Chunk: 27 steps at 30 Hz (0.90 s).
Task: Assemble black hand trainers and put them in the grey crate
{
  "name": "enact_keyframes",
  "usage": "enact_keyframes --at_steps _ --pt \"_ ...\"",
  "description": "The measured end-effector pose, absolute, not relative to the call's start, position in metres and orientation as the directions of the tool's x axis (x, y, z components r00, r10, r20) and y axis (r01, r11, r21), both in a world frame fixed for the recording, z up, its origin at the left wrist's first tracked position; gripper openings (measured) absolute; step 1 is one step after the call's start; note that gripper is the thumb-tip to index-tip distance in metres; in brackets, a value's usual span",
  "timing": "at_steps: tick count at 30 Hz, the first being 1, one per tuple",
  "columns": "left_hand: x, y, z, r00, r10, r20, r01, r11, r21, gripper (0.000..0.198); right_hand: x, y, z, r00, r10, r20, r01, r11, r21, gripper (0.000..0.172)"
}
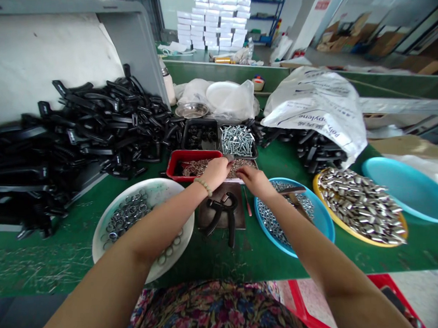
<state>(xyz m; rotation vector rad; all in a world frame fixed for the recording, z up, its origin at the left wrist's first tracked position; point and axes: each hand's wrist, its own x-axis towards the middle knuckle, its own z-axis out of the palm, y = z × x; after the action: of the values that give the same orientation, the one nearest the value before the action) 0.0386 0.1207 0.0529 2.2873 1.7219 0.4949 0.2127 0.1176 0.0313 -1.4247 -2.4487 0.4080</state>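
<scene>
My left hand (215, 174) reaches over a red tray (193, 153) of fine brass-coloured wire parts, with a small grey piece at its fingertips. My right hand (252, 180) hangs just beside it, fingers down over the same kind of parts in a shallow tray (246, 164). Behind the hands stand a black tray (200, 135) of small black parts and a tray of silver screws (238, 140). Below my hands, a black spring hand gripper (221, 214) lies on a brown pad (206, 213). The fingertips are partly hidden.
A white plate (162, 186) holds metal rings, a blue plate (316, 222) holds nuts, and a yellow plate (337, 221) holds silver cylinders. Black plastic handles (104, 125) lie heaped at left. A white polypropylene sack (318, 106) sits at back right on the green bench (45, 263).
</scene>
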Motion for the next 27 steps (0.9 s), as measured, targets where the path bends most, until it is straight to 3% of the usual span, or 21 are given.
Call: enact_keyframes --at_steps 4,7,14,21,27 --pt "0.012 0.066 0.044 0.231 0.968 0.098 0.668 -0.231 0.708 0.019 0.206 0.079 0.019 -0.588 0.788 0.181 0.636 0.589 -0.498 0.018" --pt "0.002 0.031 0.025 0.195 0.977 0.086 0.649 -0.194 0.736 0.020 0.200 0.071 0.008 -0.589 0.785 0.192 0.654 0.603 -0.458 0.016" --pt "0.014 0.010 0.001 0.272 0.944 0.185 0.804 -0.329 0.495 0.027 0.196 0.069 0.002 -0.597 0.785 0.162 0.729 0.616 -0.298 0.019" --pt "0.021 0.005 -0.002 0.407 0.901 0.153 0.883 -0.430 0.186 0.026 0.199 0.061 -0.004 -0.661 0.741 0.122 0.717 0.671 -0.189 0.020" --pt "0.020 0.001 -0.004 0.474 0.872 0.122 0.862 -0.488 0.136 0.020 0.205 0.061 -0.004 -0.700 0.702 0.131 0.674 0.710 -0.204 0.019"
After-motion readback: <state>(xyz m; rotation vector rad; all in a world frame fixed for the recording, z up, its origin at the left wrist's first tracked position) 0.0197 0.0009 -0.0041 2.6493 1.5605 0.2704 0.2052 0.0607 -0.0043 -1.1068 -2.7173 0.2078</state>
